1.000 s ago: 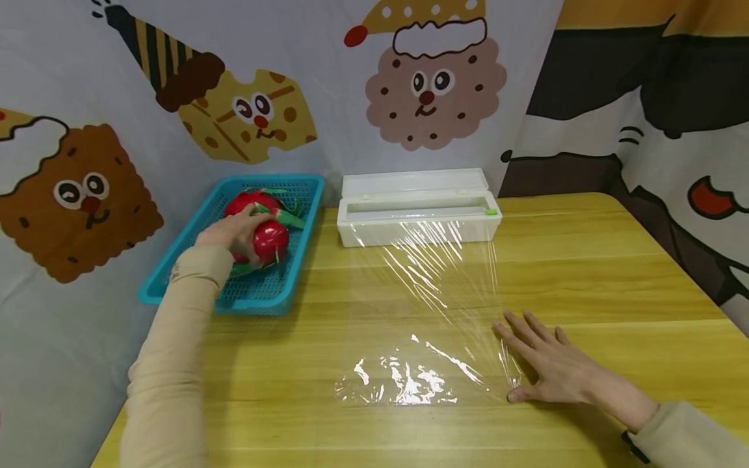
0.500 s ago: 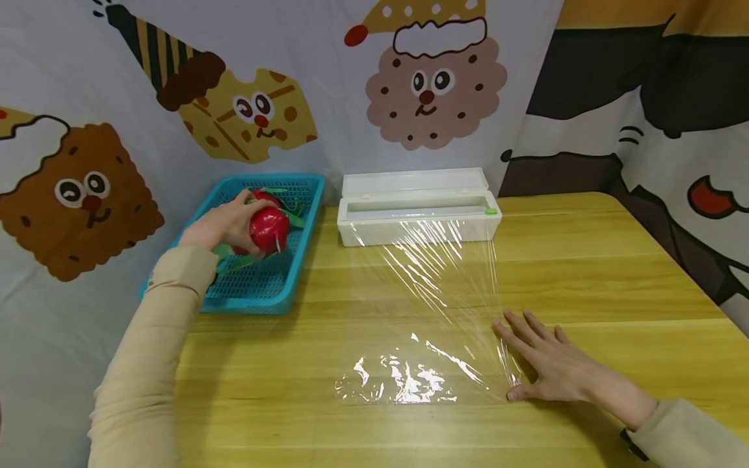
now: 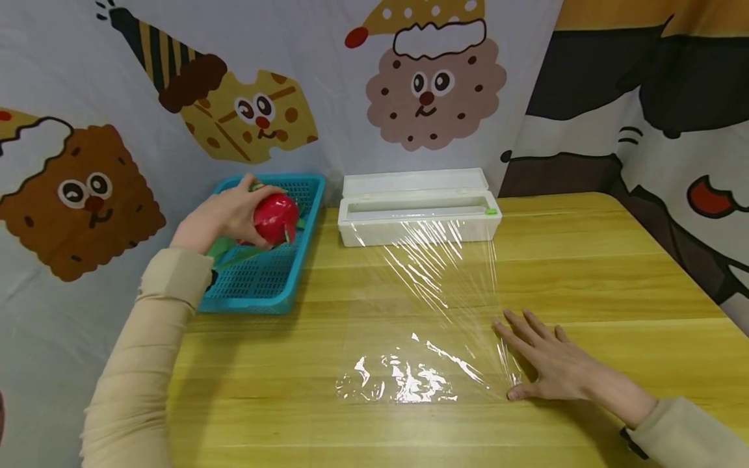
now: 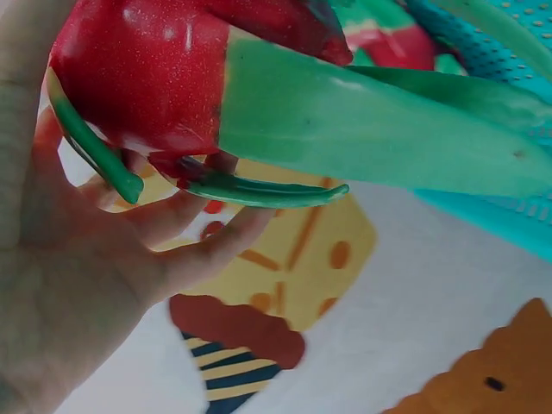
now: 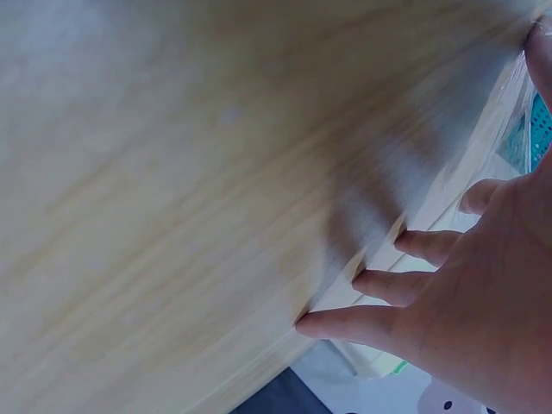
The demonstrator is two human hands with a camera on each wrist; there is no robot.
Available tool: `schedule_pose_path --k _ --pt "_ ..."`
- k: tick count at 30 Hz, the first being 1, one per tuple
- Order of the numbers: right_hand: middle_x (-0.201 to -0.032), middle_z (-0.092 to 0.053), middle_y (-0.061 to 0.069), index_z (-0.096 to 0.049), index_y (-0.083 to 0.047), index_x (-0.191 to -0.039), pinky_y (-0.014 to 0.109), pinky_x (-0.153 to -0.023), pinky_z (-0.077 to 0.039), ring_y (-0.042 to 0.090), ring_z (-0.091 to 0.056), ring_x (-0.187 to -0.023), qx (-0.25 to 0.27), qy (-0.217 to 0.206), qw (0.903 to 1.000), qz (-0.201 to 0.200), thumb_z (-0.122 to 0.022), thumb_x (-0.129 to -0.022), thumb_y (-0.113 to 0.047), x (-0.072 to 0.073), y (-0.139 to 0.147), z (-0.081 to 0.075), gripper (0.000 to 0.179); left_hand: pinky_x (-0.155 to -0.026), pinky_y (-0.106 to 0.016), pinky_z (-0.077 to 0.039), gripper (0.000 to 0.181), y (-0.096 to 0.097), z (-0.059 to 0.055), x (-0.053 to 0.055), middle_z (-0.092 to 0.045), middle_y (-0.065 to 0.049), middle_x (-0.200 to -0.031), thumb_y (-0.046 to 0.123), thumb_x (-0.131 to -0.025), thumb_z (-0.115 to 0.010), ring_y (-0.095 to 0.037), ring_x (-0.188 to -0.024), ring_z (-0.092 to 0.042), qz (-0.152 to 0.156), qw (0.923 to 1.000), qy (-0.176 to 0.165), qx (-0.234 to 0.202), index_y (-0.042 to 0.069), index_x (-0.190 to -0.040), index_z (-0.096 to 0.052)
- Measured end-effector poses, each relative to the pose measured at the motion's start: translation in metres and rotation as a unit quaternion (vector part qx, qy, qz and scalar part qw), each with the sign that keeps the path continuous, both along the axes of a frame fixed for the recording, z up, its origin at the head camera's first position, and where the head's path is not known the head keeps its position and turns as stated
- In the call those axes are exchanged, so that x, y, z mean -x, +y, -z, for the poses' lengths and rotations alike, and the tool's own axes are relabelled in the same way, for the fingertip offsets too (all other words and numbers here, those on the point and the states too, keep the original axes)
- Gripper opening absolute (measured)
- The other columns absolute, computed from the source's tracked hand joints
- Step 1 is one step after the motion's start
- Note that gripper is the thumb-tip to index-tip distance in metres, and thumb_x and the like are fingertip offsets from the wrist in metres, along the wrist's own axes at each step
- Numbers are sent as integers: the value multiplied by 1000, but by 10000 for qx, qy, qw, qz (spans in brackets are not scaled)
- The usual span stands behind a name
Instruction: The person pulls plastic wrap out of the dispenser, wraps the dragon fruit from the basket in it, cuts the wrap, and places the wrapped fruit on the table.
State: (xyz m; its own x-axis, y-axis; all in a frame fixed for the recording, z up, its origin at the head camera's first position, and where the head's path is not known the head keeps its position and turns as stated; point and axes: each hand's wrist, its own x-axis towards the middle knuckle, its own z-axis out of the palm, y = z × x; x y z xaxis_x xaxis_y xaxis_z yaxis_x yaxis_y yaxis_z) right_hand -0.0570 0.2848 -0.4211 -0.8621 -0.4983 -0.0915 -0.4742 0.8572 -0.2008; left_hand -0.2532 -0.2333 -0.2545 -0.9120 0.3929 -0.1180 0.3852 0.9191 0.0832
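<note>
My left hand (image 3: 228, 211) grips a red dragon fruit (image 3: 276, 220) with green, leaf-like scales, over the turquoise basket (image 3: 248, 307). The left wrist view shows the fingers behind the glossy dragon fruit (image 4: 142, 82); another red and green fruit (image 4: 397, 45) is in the basket beyond. On the wooden table, a sheet of clear plastic wrap (image 3: 409, 383) runs out from a white dispenser box (image 3: 418, 233) whose lid is raised. With fingers spread, my right hand (image 3: 552, 367) rests at the right edge of the wrap, thumb at its near corner. The right wrist view has its fingertips (image 5: 310, 323) on the tabletop.
A small green piece (image 3: 491, 212) sits at the right end of the dispenser box. Behind the table (image 3: 608, 260) hangs a white cloth (image 3: 333, 84) printed with cartoon food figures. The basket stands at the table's far left, near the cloth.
My left hand has closed around the dragon fruit and raised it slightly, moving a little up in view. The right hand, wrap and box have stayed put.
</note>
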Motion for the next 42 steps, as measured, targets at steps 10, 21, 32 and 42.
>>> schedule_pose_path --k 10,21,32,42 --pt "-158 -15 15 -23 -21 -152 81 -91 -27 53 -25 -136 39 -9 10000 24 -55 -72 -76 -1 0 1 102 -84 -59 -52 95 38 -18 -16 -30 -18 -139 35 -62 -86 -46 -108 -51 400 9982 421 148 26 -143 -36" --pt "-159 -16 15 -22 -22 -152 81 -91 -28 52 -25 -137 2 -53 10000 19 -54 -72 -77 -2 0 0 102 -88 -56 -51 96 83 -25 -26 -32 -14 -140 38 -60 -87 -39 -115 -48 980 9932 547 317 26 -142 -38" --pt "-159 -15 15 -18 -23 -153 81 -89 -29 53 -25 -136 -11 32 10000 -22 -54 -72 -77 -1 0 0 103 -86 -47 -55 96 139 -13 -37 -35 -13 -139 43 -60 -86 -37 -111 -52 1809 9777 670 827 27 -142 -39" --pt "-159 -15 15 -18 -22 -153 81 -89 -29 53 -26 -136 -33 23 10000 -20 -54 -72 -77 1 0 0 104 -87 -38 -55 95 194 14 -52 -38 -8 -136 51 -63 -82 -29 -107 -57 2555 9569 303 1345 30 -143 -36"
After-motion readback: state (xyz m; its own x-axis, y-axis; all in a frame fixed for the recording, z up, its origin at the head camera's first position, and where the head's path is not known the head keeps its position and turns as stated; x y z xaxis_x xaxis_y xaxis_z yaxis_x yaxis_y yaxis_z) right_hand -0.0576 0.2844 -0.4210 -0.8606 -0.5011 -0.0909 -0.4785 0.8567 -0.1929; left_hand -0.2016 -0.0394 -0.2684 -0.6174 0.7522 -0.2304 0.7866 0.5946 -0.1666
